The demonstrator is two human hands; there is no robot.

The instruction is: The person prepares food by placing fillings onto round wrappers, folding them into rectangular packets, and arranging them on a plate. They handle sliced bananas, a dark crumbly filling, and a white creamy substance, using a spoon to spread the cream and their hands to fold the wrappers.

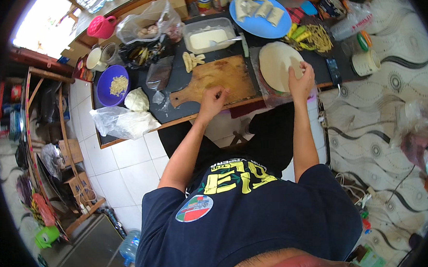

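Note:
My left hand (213, 103) rests at the near edge of a wooden cutting board (220, 75), its fingers curled closed; whatever they may hold is hidden. To the right lies a stack of thin, pale round wrappers (279, 65) on plastic. My right hand (301, 84) is at the stack's right edge, with thumb and fingers closed on the rim of a wrapper. Cut pieces of pale yellow banana (192, 61) lie beside the board's far left corner. Beyond the board is a clear tub (209, 25) of white batter, with a spoon in it.
A blue plate (261, 30) of wrapped rolls stands behind the wrappers, with banana peels (310, 36) to its right. At the left are a purple bowl (111, 98) of pale shreds, a plastic bag (124, 122) and a dark packet (160, 74). A phone (334, 70) lies far right.

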